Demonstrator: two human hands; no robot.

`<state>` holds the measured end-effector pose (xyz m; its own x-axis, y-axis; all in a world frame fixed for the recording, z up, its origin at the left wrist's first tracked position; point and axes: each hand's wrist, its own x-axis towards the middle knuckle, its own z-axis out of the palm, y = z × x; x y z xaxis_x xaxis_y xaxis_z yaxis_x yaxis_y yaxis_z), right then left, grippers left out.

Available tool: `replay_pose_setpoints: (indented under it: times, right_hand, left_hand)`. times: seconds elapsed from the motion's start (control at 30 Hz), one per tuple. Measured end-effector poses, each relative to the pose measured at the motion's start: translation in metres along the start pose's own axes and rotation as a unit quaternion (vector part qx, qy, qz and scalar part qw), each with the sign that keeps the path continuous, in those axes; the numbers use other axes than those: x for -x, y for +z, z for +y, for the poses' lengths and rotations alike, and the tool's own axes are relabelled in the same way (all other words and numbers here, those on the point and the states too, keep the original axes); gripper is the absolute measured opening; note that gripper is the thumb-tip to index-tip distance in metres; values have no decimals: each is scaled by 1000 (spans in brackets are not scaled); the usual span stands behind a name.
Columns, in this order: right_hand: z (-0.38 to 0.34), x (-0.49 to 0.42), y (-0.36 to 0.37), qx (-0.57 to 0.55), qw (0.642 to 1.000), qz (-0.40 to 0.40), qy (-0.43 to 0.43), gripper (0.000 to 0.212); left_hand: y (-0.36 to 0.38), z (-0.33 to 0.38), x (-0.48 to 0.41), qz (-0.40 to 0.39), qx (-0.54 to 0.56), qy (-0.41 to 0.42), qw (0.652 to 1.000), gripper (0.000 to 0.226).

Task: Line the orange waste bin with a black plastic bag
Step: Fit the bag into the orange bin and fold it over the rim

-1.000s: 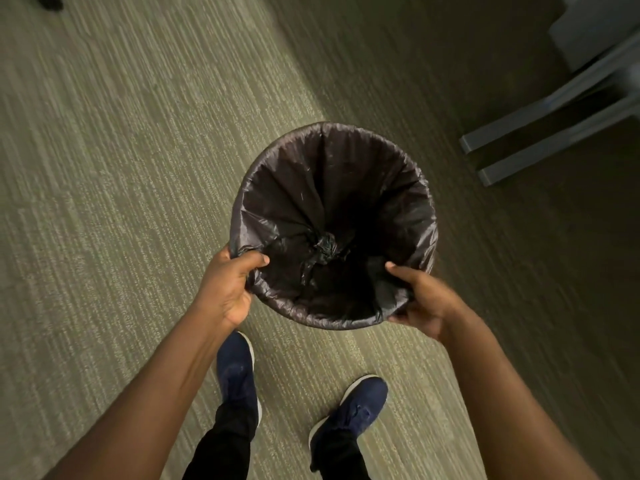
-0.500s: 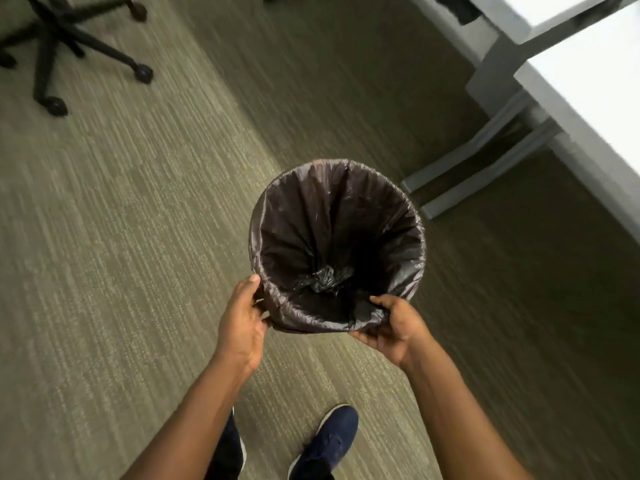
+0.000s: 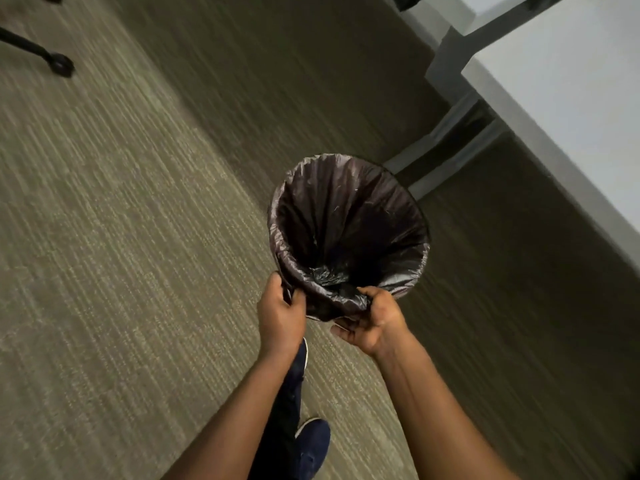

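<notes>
1. Waste bin (image 3: 414, 271) held above carpet floor (image 3: 138, 237), black plastic bag (image 3: 346, 216) lining inside, folded over rim
2. Left hand (image 3: 281, 315) clamped on near rim, pinching bag
3. Right hand (image 3: 375, 318) gripping near rim and bunched bag
4. White table (image 3: 561, 98) at right, near bin

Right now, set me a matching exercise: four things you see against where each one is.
Things:
1. black bag
2. chair caster
3. white desk
4. blue shoe

Places:
A. bottom centre, between the forearms
B. top left, on the carpet
C. folded over the bin's rim, held by both hands
D. upper right

Pairs: 1-C, 2-B, 3-D, 4-A
</notes>
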<state>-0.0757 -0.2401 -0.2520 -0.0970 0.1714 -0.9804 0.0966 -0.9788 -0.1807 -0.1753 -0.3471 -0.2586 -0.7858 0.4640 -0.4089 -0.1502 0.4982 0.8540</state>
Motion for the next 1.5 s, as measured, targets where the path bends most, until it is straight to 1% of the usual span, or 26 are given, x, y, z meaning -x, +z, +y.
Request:
replay_pose_setpoints:
  times: [0.03,0.07,0.1,0.13,0.17,0.2,0.23,0.3,0.37,0.4,0.47,0.53,0.57,0.63,0.7,0.73,0.77,0.83,0.9,1.03,1.1,1.23,1.27,1.33,1.4,1.5]
  right_hand:
    - [-1,-4,2,-12,1000,5,1,34]
    - [-4,-10,4,-25,1000,14,1,33]
    - [-7,-15,5,-39,999,23,0,34]
    - [-10,-20,7,-53,998,31,-2,37]
    - [-14,-25,9,-65,997,39,-3,42]
    - [-18,-30,10,-79,996,46,-3,47]
    - [-22,-36,10,-94,994,54,-4,50]
    - [-30,-49,8,-116,991,63,-10,50]
    - [-36,-62,3,-136,988,71,-16,49]
    - [-38,-69,-1,-143,987,73,-17,47]
    - [-40,-83,-10,-150,986,71,-20,35]
    - [-44,-96,-20,-153,986,71,-22,27]
    - [-45,-103,-26,-156,985,76,-22,28]
    - [-48,-115,-37,-162,983,82,-20,35]
    - [-51,-128,-49,-167,982,91,-21,37]
    - [-53,-134,-55,-168,981,97,-22,36]
    - [-55,-139,-60,-171,980,103,-25,38]
    - [-56,-148,-69,-180,977,113,-26,47]
    - [-58,-154,-78,-191,973,124,-30,50]
    - [-65,-164,-97,-201,970,136,-35,49]
    - [-70,-167,-105,-205,969,133,-35,48]
    - [-80,-178,-112,-200,970,126,-53,36]
    - [-82,-180,-113,-201,970,124,-60,33]
    - [-86,-187,-116,-203,969,119,-73,27]
    - [-90,-193,-120,-207,968,114,-84,27]
    - [-96,-204,-128,-201,967,122,-94,28]
  left_hand:
    - [8,4,-8,10,83,-78,993,18]
    - [18,9,-16,17,188,-178,966,19]
    - [27,12,-24,14,290,-274,917,18]
    - [33,14,-31,10,363,-346,865,15]
    - [40,14,-36,8,407,-392,825,14]
    - [45,12,-41,7,434,-413,800,14]
    - [49,9,-46,0,451,-418,788,14]
    - [60,5,-54,-14,444,-409,797,19]
    - [77,-1,-64,-29,410,-397,821,34]
    - [87,-2,-69,-34,390,-388,834,35]
    - [108,-8,-77,-38,352,-379,855,32]
    - [128,-15,-84,-25,333,-379,863,31]
    - [139,-16,-87,-18,324,-380,866,29]
    - [157,-19,-88,-12,312,-386,868,24]
    - [171,-23,-89,-19,300,-389,871,18]
    - [176,-24,-89,-24,297,-388,872,16]
    - [181,-26,-89,-35,295,-386,874,21]
    - [189,-31,-90,-75,288,-391,871,31]
    - [198,-34,-90,-127,277,-400,864,34]
    - [217,-39,-89,-210,265,-383,860,25]
    - [225,-43,-90,-229,275,-370,857,21]
    - [246,-44,-90,-213,304,-360,856,35]
    - [253,-44,-90,-205,303,-357,860,32]
    - [264,-45,-91,-189,290,-357,868,17]
    - [274,-47,-93,-177,272,-364,873,6]
    - [289,-50,-94,-174,277,-366,871,8]
